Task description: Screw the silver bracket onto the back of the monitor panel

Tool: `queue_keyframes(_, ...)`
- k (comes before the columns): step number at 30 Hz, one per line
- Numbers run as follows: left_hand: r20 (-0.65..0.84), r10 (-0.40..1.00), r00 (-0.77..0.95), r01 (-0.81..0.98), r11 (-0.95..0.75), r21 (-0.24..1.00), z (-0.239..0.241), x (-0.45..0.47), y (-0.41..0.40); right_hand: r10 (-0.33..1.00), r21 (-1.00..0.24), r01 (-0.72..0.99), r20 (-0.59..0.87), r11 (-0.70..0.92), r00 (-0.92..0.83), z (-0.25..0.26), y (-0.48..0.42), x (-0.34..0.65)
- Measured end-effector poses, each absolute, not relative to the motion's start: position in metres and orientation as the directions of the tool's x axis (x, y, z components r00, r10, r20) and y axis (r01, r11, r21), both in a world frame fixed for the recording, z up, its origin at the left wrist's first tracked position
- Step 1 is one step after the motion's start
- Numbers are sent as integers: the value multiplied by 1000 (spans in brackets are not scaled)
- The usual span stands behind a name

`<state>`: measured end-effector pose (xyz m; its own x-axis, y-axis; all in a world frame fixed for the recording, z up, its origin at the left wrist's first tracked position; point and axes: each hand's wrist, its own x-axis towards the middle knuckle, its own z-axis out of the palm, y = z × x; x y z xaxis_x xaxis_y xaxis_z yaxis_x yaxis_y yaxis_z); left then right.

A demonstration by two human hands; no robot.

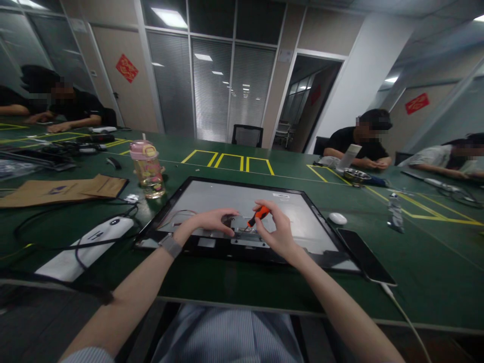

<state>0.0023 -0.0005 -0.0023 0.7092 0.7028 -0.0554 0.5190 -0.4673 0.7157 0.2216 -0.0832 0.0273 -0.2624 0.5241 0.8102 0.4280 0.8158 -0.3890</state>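
Observation:
A flat display panel (pixel 204 194) with a grey back and black frame lies on the green table before me. Near its front edge sits a metal bracket (pixel 247 242) with small electronic parts. My right hand (pixel 278 229) pinches an orange and black screwdriver (pixel 260 214), tilted with its shaft down to the parts on the bracket. My left hand (pixel 215 221) is at the bracket's left side, thumb and fingers curved and apart; something dark shows between them, too shaded to make out. Thin wires (pixel 177 214) run over the panel left of that hand.
Left are a pink-lidded bottle (pixel 145 169), a brown paper bag (pixel 64 191) and a white power bank-like device (pixel 88 247) with black cables. Right are a phone (pixel 366 257) on a white cable and a white oval object (pixel 338 218). Several people sit across the table.

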Motion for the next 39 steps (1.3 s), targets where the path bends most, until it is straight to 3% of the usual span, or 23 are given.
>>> queue_keyframes(10, -59, 704, 707, 527, -469, 709, -3, 1, 1, 544, -393, 488, 811, 780, -216, 31, -82, 223)
queue_keyframes(15, -59, 696, 715, 517, -470, 715, -5, 1, 3, 538, -390, 443, 794, 808, -283, 27, -84, 224)
queue_keyframes(23, -52, 707, 705, 518, -463, 719, -4, 0, 1, 533, -288, 631, 812, 720, -239, 23, -76, 227)
queue_keyframes(32, -62, 698, 713, 527, -475, 704, -3, 0, 1, 603, -413, 523, 752, 746, -267, 17, -80, 226)
queue_keyframes(37, -54, 707, 705, 525, -469, 710, -6, -1, 3, 623, -372, 605, 732, 704, -276, 20, -79, 225)
queue_keyframes(39, -57, 704, 708, 523, -468, 712, -6, -1, 3, 663, -410, 630, 711, 660, -232, 21, -77, 225)
